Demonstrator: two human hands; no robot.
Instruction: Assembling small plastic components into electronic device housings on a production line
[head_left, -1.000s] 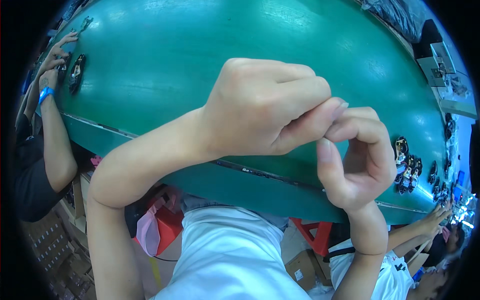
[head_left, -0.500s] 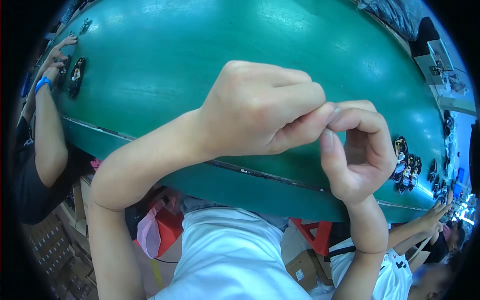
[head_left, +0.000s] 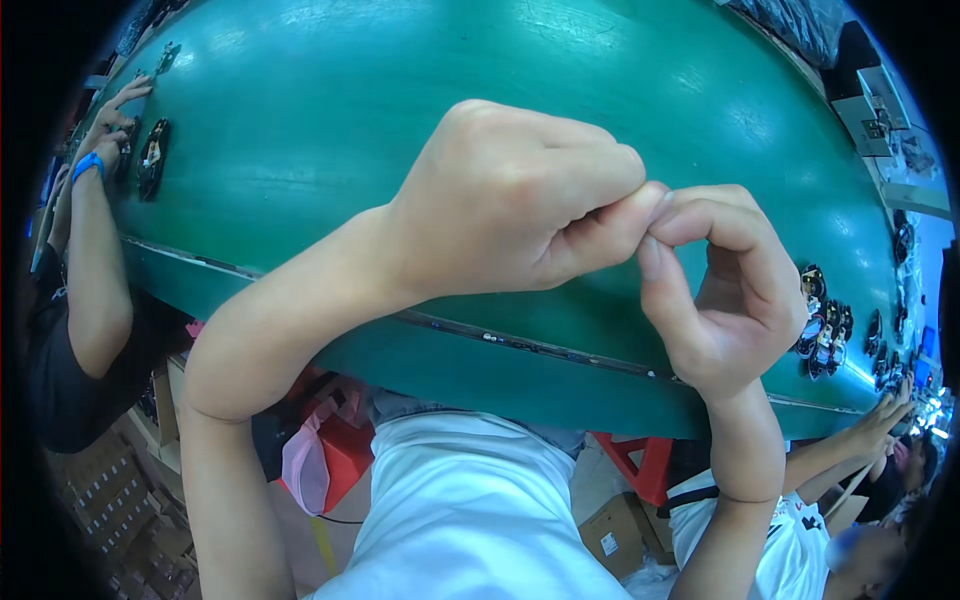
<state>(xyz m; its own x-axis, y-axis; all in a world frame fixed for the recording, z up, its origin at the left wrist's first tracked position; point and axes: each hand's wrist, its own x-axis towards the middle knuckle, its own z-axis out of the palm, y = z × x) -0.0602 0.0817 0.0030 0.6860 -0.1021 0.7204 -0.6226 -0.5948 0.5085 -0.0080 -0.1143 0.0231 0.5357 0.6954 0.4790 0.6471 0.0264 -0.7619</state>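
Observation:
Above the green table [head_left: 300, 130], both hands are raised and meet fingertip to fingertip. My left hand [head_left: 515, 205] is curled closed, back upward, its thumb pressed against the bent index finger. My right hand [head_left: 735, 290] forms a ring, with thumb and index finger pinched together at the left hand's thumb tip. Whatever lies between the fingertips, if anything, is hidden or too small to make out.
A cluster of black assemblies with wires [head_left: 825, 335] lies on the table to the right. Another black assembly [head_left: 152, 160] is at the far left, near a co-worker's arm with a blue wristband [head_left: 87, 166]. A co-worker in white [head_left: 745, 540] sits at right.
Both hands have risen slightly in the picture, still touching at the fingertips. My right wrist has shifted a little to the right.

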